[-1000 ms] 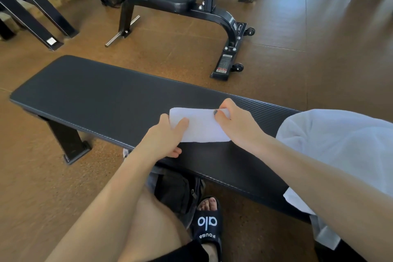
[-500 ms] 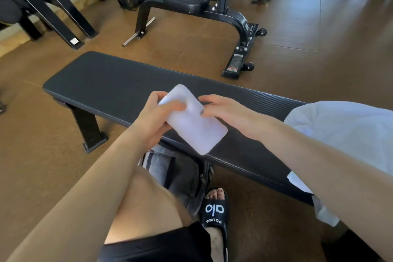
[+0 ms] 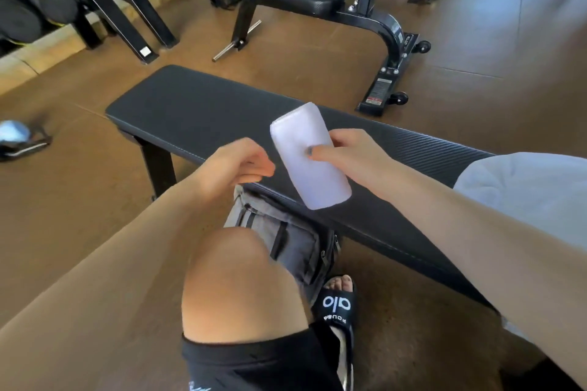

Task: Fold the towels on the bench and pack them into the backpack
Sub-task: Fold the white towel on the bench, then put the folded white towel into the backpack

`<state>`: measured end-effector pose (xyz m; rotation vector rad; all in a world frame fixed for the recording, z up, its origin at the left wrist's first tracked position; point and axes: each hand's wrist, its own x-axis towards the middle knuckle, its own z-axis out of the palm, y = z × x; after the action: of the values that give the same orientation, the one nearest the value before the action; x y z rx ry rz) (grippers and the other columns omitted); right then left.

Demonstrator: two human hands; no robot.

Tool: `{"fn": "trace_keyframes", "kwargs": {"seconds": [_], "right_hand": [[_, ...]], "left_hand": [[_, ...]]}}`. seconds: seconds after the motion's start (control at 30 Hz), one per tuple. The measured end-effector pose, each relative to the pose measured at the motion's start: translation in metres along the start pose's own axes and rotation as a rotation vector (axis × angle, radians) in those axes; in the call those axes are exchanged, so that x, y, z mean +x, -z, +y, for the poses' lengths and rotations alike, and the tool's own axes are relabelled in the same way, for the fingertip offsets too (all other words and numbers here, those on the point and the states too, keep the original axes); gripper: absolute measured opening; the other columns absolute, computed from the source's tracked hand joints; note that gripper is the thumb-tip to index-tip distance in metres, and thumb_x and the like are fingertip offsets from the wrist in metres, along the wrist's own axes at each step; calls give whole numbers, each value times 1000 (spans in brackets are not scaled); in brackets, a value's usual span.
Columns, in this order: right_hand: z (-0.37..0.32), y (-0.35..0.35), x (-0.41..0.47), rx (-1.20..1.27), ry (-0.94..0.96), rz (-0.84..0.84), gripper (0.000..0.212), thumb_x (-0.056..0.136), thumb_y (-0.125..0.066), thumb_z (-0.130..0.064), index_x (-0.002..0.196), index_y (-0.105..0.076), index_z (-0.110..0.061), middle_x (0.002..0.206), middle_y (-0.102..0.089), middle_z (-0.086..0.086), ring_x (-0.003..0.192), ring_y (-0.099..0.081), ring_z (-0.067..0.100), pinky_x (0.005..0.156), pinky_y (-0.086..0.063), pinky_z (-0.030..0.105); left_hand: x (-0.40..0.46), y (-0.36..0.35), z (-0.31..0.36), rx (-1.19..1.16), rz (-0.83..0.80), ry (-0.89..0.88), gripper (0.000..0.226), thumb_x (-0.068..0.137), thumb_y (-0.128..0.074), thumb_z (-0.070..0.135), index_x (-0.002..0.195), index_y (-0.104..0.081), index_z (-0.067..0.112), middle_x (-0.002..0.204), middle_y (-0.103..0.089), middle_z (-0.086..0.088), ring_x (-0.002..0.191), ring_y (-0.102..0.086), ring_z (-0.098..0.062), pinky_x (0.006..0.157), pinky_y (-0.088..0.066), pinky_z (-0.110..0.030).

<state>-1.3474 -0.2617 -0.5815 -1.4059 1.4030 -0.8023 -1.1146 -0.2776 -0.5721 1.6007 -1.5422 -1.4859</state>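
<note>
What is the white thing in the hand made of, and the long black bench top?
The folded towel looks like soft, matte white cloth: rounded edges, no shine. The bench top looks like black padded vinyl or faux leather, judging by its faint sheen, stitched edge and ribbed texture; which one isn't clear.

Both bare forearms reach forward. The right hand (image 3: 349, 157) pinches a folded towel (image 3: 309, 160), thumb on top. The left hand (image 3: 235, 165), slightly blurred, seems loosely curled, holding nothing.
</note>
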Motion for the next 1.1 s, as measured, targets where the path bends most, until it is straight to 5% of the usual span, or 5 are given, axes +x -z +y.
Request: {"fn": "trace_keyframes", "kwargs": {"seconds": [0.37,0.53,0.7,0.83,1.1], "right_hand": [[7,-61,-19,-143,107,293,18,86,-63,-38,89,-61,-21,82,-62,-9,75,-59,9,60,-47,25],[8,-71,-21,-173,140,305,15,87,-63,-37,94,-61,-23,83,-59,-15,77,-58,7,64,-49,21],[6,-87,-22,-123,154,300,13,87,-63,-34,92,-60,-23,82,-60,-14,77,-59,6,60,-46,19],[4,-90,-23,-126,149,319,15,90,-62,-37,92,-58,-22,85,-60,-13,80,-59,9,61,-48,19],[8,-148,-29,-186,140,202,26,86,-61,-39,89,-56,-13,82,-60,-2,74,-58,16,62,-47,33]], "left_hand": [[-8,-9,-39,1394,-246,-382,50,96,-55,31,143,-45,20,136,-52,1,113,-52,-15,93,-50,-32],[-22,-10,-74,1505,-169,-472,53,89,-61,40,137,-49,22,144,-39,-3,121,-42,-20,104,-38,-33],[-26,-12,-67,1423,-193,-308,41,94,-55,27,134,-44,24,145,-35,-4,78,-49,-20,68,-51,-33],[-44,0,-62,1324,-283,-154,49,91,-62,30,133,-37,33,99,-64,0,80,-61,-19,73,-57,-42],[-104,16,-82,1371,-394,-202,32,94,-56,26,125,-56,35,101,-45,13,95,-36,-9,79,-48,-35]]}}
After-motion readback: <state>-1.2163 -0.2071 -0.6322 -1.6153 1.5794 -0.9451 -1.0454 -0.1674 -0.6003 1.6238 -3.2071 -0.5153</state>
